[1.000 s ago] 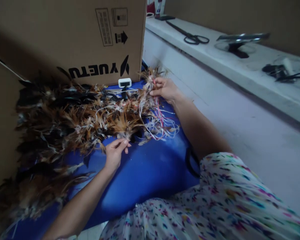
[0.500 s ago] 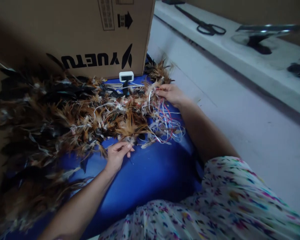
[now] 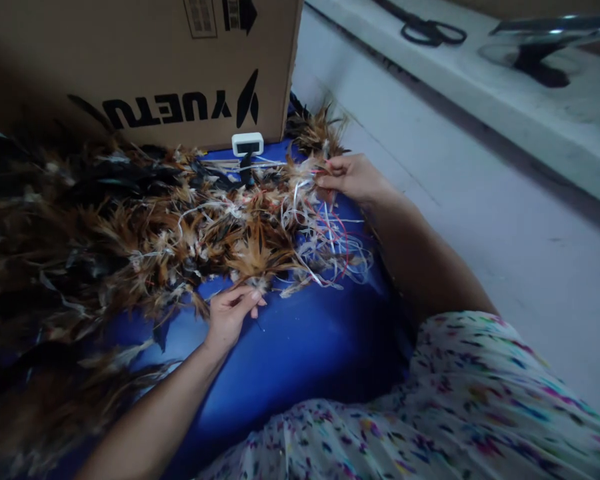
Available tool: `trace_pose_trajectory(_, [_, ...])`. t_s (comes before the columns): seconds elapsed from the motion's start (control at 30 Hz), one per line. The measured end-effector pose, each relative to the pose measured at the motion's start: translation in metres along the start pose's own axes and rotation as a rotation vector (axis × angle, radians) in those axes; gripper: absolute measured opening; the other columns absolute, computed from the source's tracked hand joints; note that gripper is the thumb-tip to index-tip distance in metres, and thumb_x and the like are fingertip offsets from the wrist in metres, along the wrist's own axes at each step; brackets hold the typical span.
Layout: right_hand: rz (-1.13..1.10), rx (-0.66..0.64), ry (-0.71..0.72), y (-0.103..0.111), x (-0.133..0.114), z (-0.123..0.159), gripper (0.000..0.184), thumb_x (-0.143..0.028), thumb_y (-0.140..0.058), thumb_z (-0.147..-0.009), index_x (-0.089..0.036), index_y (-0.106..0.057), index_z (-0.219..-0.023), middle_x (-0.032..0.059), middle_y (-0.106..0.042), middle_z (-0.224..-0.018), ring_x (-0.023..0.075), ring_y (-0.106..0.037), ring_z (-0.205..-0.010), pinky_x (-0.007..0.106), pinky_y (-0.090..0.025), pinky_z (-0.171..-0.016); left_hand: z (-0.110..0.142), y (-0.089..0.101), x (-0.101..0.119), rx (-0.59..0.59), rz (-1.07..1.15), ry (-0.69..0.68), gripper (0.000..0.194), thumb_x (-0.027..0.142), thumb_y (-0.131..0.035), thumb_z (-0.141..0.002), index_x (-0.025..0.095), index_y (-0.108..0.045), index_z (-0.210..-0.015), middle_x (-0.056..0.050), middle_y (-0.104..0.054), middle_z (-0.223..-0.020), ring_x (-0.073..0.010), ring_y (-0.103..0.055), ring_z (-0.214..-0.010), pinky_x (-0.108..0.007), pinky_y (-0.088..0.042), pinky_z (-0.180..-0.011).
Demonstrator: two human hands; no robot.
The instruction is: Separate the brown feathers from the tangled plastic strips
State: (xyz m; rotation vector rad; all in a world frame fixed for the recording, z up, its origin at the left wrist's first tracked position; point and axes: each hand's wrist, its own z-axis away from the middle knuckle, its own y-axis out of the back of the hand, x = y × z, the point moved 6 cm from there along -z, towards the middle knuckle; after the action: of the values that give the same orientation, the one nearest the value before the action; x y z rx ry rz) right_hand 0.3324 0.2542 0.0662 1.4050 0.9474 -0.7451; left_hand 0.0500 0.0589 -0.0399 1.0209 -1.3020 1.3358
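Cardboard box (image 3: 180, 60) stands behind the feather pile (image 3: 150, 220), upside-down "YUETU" print. White gadget (image 3: 248, 144) at its base. My left hand (image 3: 231, 313) pinches a feather bunch (image 3: 257, 257); right hand (image 3: 353, 177) grips feather ends, ribbons (image 3: 330, 257) just below.

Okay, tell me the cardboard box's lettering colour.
Black lettering, clearest in the head view.

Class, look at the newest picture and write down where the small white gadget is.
In the head view, the white gadget sits left of centre in the upper part, just in front of the cardboard box, behind the brown feathers.
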Motion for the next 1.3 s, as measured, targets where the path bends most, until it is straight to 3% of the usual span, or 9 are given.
trace_pose_trajectory(0.2, [-0.034,-0.069,0.067,0.003,-0.007,0.006,0.039,-0.044,-0.076,-0.086,-0.02,-0.061,-0.06,-0.002,-0.058,-0.051,0.0072,-0.049,-0.046,0.023,-0.038,-0.046,0.0,0.0,-0.002,-0.009,-0.006,0.004,0.019,0.037,-0.08,-0.08,0.019,-0.08,-0.073,-0.002,-0.073,-0.066,-0.0056,-0.054,-0.048,-0.019,-0.045,-0.053])
trace_pose_trajectory(0.37, [-0.055,-0.052,0.055,0.012,-0.008,0.007,0.04,-0.055,-0.072,-0.086,-0.02,-0.065,-0.068,-0.0015,-0.063,-0.054,0.007,-0.047,-0.042,0.022,-0.034,-0.04,0.001,0.002,-0.004,-0.031,-0.033,-0.006,0.02,0.035,-0.077,-0.084,0.019,-0.08,-0.074,-0.002,-0.071,-0.064,-0.0066,-0.053,-0.05,-0.021,-0.043,-0.055])
trace_pose_trajectory(0.6, [-0.06,0.026,-0.006,0.024,-0.01,0.009,0.031,-0.024,-0.053,-0.103,-0.015,-0.069,-0.078,0.0015,-0.064,-0.057,0.009,-0.049,-0.049,0.027,-0.039,-0.055,0.002,0.002,-0.005,-0.035,-0.065,-0.005,0.018,0.033,-0.076,-0.085,0.018,-0.08,-0.075,-0.002,-0.07,-0.064,-0.0083,-0.054,-0.053,-0.023,-0.043,-0.057])
trace_pose_trajectory(0.87, [0.081,0.005,-0.041,0.019,-0.006,0.001,0.032,-0.031,-0.058,-0.1,-0.015,-0.062,-0.073,0.0015,-0.063,-0.058,0.0091,-0.053,-0.047,0.026,-0.044,-0.053,0.001,0.001,-0.005,-0.027,-0.07,-0.016,0.018,0.032,-0.075,-0.086,0.018,-0.079,-0.076,-0.001,-0.07,-0.064,-0.0078,-0.054,-0.052,-0.022,-0.044,-0.056])
trace_pose_trajectory(1.0, [0.201,-0.012,-0.079,0.015,0.003,-0.005,0.026,-0.017,-0.057,-0.099,-0.015,-0.061,-0.074,-0.0006,-0.062,-0.058,0.0066,-0.053,-0.046,0.022,-0.041,-0.052,-0.001,-0.001,-0.003,-0.024,-0.082,-0.044,0.016,0.03,-0.075,-0.087,0.02,-0.079,-0.076,0.0,-0.07,-0.064,-0.0067,-0.054,-0.051,-0.021,-0.044,-0.056])
trace_pose_trajectory(1.13, [0.339,-0.027,0.003,0.014,0.008,-0.013,0.025,-0.014,-0.054,-0.099,-0.013,-0.062,-0.075,0.0009,-0.065,-0.064,0.0064,-0.054,-0.05,0.023,-0.039,-0.056,-0.002,-0.002,-0.001,-0.024,-0.077,-0.056,0.017,0.031,-0.074,-0.087,0.019,-0.079,-0.075,0.0,-0.07,-0.064,-0.0072,-0.054,-0.051,-0.022,-0.045,-0.056])
trace_pose_trajectory(1.27, [0.561,0.007,0.048,0.012,0.002,-0.016,0.01,-0.008,-0.06,-0.09,-0.013,-0.067,-0.094,0.0036,-0.066,-0.074,0.0121,-0.055,-0.064,0.029,-0.043,-0.07,-0.002,-0.003,-0.001,-0.002,-0.109,-0.031,0.022,0.037,-0.076,-0.085,0.018,-0.079,-0.074,-0.002,-0.07,-0.064,-0.009,-0.054,-0.05,-0.024,-0.045,-0.054])
trace_pose_trajectory(1.3, [0.639,0.039,0.072,0.011,-0.002,-0.015,0.019,-0.006,-0.063,-0.086,-0.013,-0.068,-0.103,0.0061,-0.068,-0.081,0.0151,-0.057,-0.07,0.032,-0.044,-0.075,-0.002,-0.002,-0.001,0.007,-0.117,-0.027,0.023,0.038,-0.076,-0.084,0.017,-0.078,-0.073,-0.003,-0.071,-0.064,-0.0093,-0.053,-0.049,-0.024,-0.045,-0.053])
